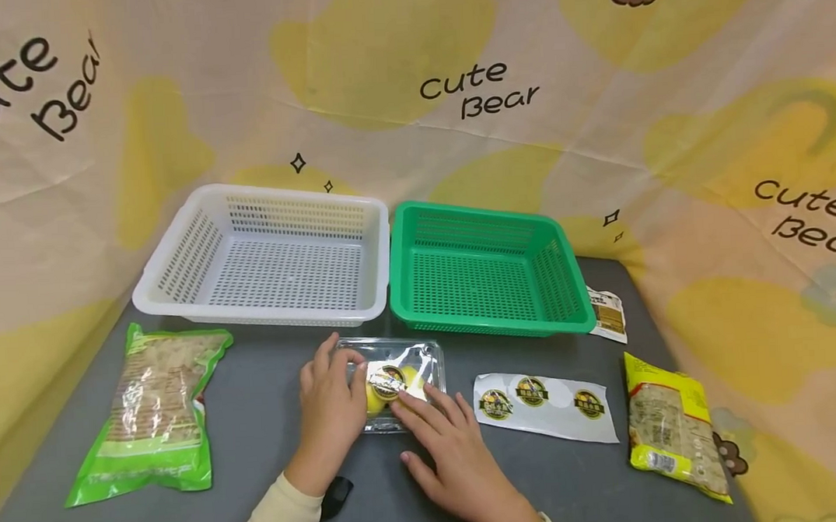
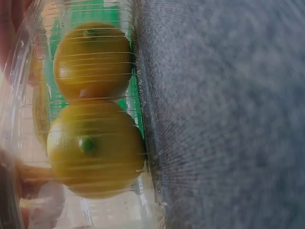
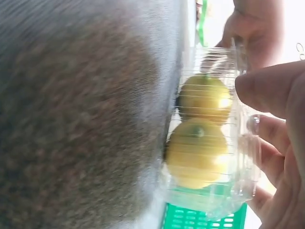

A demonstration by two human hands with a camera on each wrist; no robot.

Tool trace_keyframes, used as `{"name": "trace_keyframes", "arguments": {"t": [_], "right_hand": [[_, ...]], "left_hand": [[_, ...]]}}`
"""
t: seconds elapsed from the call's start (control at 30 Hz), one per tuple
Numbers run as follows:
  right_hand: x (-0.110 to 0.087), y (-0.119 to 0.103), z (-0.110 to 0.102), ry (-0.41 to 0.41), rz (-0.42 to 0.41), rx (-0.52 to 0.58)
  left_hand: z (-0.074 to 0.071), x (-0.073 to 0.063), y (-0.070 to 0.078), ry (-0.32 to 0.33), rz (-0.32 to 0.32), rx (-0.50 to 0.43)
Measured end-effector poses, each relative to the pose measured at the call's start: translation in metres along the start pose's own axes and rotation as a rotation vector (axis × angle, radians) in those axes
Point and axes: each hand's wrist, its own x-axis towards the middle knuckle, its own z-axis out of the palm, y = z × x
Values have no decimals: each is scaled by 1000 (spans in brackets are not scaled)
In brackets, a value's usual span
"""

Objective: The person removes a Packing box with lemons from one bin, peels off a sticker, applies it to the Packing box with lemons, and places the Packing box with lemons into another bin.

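A clear plastic clamshell box [image 1: 431, 360] lies on the grey table, its lid down over round yellow citrus-like fruits [image 2: 97, 148] with green stem ends. On the lid sits a round black-and-gold sticker [image 1: 387, 381]. My left hand [image 1: 334, 393] grips the box's left end, fingers bent over the edge and thumb by the lid. With fingers extended, my right hand [image 1: 449, 446] touches the lid beside the sticker. In the right wrist view two fruits [image 3: 198, 152] show through the ribbed wall. To the right lies a white sticker sheet [image 1: 558, 424] bearing three similar stickers.
Behind the box stand a white basket [image 1: 280, 310] and a green basket [image 1: 477, 321], side by side. A green-edged food bag [image 1: 154, 405] lies at left, a yellow bag [image 1: 670, 425] at right. Partly hidden behind the green basket is a small packet [image 1: 608, 315].
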Motion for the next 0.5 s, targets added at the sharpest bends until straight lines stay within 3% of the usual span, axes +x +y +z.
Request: {"name": "trace_keyframes", "arguments": {"t": [0.27,0.5], "right_hand": [[-2,2,-7,-11,63,205],[-13,7,-10,-36,81,198]], "left_hand": [[0,2,-2,-23,3,-17],[-4,4,-3,-64,4,-24]]}}
